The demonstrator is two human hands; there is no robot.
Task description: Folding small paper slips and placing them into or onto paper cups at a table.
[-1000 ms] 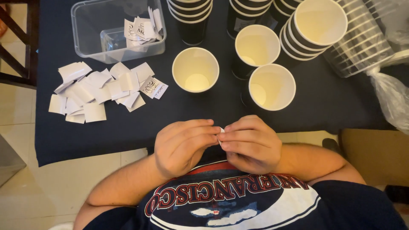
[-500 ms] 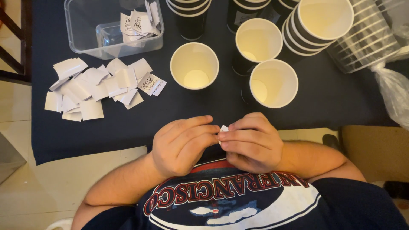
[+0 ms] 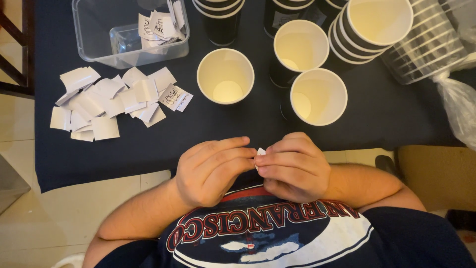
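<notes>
head view, left hand: the left hand (image 3: pixel 213 171) is curling its fingers (image 3: pixel 233 161) shut, tips pinching one side of a small white folded slip of paper (image 3: pixel 260 151), close to the chest over the near edge of the table (image 3: pixel 148 149).
head view, right hand: the right hand (image 3: pixel 295 166) is closing its fingers (image 3: pixel 275 159) on the slip's other side, so both hands are gripping it between their meeting fingertips.
head view, slip position: only a small white corner is showing between the two hands; the rest is hidden under the fingertips.
head view, slip direction: the visible corner is pointing up and away toward the cups; its long axis cannot be told, too little is showing.
head view, change: compared with half a second and a second ago, both hands are staying in the same spot with the same pinch, so the fine work on the slip appears to be carrying on without anything being put down.
head view, around: a loose pile of white paper slips (image 3: pixel 106 101) is lying to the left, a clear plastic tub (image 3: pixel 99 34) holding more slips behind it, and open white-lined black paper cups (image 3: pixel 225 77) are standing beyond the hands.
</notes>
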